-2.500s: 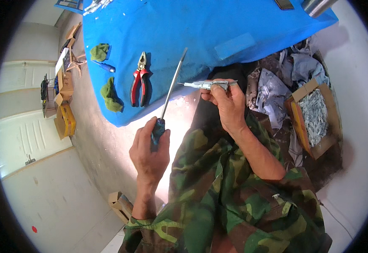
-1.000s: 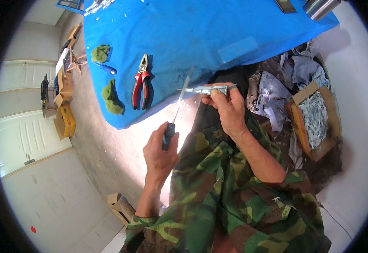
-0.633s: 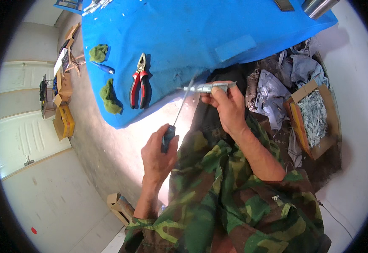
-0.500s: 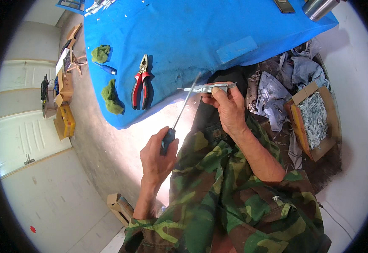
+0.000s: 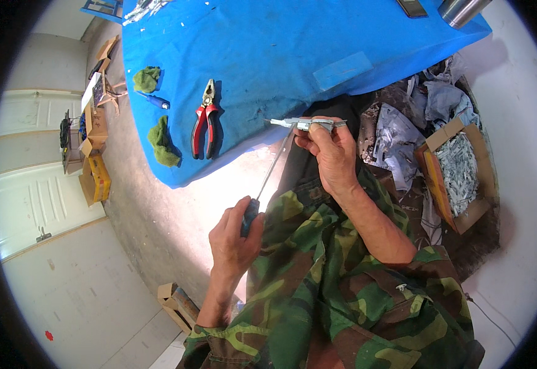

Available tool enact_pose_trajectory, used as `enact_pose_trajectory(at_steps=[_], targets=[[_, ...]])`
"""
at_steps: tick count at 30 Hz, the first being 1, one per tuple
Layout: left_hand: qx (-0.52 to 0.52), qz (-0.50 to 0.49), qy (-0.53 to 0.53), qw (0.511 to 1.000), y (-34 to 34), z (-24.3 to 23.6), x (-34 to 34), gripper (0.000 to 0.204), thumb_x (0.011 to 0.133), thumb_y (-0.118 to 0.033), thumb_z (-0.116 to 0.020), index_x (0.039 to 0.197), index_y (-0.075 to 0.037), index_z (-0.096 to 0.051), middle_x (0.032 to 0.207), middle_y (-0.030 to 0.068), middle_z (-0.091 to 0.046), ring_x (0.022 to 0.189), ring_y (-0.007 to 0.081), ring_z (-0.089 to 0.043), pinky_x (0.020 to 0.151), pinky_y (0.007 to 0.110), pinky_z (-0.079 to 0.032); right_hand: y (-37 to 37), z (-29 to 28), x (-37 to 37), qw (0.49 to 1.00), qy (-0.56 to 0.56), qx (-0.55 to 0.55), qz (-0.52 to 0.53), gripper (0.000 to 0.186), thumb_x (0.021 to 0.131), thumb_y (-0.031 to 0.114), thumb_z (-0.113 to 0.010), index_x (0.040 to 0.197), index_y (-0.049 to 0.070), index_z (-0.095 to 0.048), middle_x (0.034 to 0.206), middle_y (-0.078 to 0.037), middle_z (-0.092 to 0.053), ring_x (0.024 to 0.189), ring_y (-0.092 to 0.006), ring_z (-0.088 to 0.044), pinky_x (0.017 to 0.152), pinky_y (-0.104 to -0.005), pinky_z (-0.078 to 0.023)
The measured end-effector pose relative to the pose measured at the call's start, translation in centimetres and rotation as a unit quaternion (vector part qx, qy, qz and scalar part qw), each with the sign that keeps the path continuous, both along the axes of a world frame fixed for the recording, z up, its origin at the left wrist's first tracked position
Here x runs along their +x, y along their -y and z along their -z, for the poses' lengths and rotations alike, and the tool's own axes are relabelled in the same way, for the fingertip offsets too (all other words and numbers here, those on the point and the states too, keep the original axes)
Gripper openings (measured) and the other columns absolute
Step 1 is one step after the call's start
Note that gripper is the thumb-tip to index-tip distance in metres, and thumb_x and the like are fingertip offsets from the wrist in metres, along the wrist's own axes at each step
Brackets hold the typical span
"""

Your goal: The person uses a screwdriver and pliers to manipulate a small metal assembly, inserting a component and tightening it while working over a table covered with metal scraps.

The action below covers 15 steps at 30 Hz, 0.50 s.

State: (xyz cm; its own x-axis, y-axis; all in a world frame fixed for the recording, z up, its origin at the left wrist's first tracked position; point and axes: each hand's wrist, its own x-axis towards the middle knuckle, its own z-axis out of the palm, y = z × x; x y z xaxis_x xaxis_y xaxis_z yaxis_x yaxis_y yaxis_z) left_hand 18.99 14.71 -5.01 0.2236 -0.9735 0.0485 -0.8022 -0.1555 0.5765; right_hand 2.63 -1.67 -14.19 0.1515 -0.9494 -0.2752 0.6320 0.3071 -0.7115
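My left hand [image 5: 236, 237] is closed round the dark blue handle of a screwdriver [image 5: 272, 172], its long metal shaft slanting up and to the right. The shaft's tip meets the underside of a narrow silvery metal strip [image 5: 299, 124]. My right hand [image 5: 335, 157] pinches that strip between thumb and fingers, holding it roughly level just off the table's near edge. The fingers hide part of the strip, and its exact kind is unclear. Pliers [image 5: 205, 120] with red and black handles lie on the blue-covered table [image 5: 250, 55], left of the strip.
Green cloth pieces [image 5: 162, 141] and a small blue-handled tool [image 5: 156, 101] lie at the table's left. An open cardboard box [image 5: 440, 184] of silvery strips stands at right, beside plastic bags [image 5: 394, 144]. A metal cup [image 5: 460, 12] and a phone-like dark object [image 5: 412, 7] sit at the far right.
The screwdriver's tip has dropped from above the strip to its underside, and my left hand has shifted slightly right and down. The strip has turned a little in my right hand.
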Motion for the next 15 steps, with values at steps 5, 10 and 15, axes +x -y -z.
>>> enact_pose_trajectory(at_steps=[5,10,15], targets=[[0.001,0.002,0.043,0.999,-0.1,-0.1,0.0,0.038,0.089,-0.005,-0.08,0.124,-0.002,-0.068,0.098,0.0164,-0.074,0.084,0.0247,-0.076,0.072,0.035,-0.061,-0.1,-0.3,0.4,0.999,-0.027,-0.014,0.009,0.017,0.101,0.009,-0.063,0.116,0.0,-0.058,0.112,-0.013,-0.071,0.099,-0.0201,-0.073,0.085,-0.033,-0.061],[0.021,0.007,0.115,0.993,0.7,-1.2,-1.0,0.038,0.09,-0.007,-0.079,0.126,-0.003,-0.068,0.099,0.0151,-0.074,0.083,0.0264,-0.076,0.07,0.037,-0.062,-0.1,-0.6,0.6,0.997,-0.071,-0.042,0.013,0.018,0.102,0.009,-0.062,0.114,-0.002,-0.057,0.112,-0.013,-0.07,0.098,-0.0173,-0.071,0.084,-0.0311,-0.061],[0.04,0.015,0.158,0.986,1.5,-3.2,0.3,0.04,0.09,-0.008,-0.078,0.129,-0.006,-0.068,0.099,0.0131,-0.074,0.083,0.0253,-0.075,0.07,0.037,-0.061,-0.1,-0.5,0.7,0.991,-0.09,-0.102,0.017,0.018,0.102,0.007,-0.061,0.115,-0.003,-0.055,0.114,-0.014,-0.07,0.094,-0.0147,-0.069,0.084,-0.0295,-0.059]])
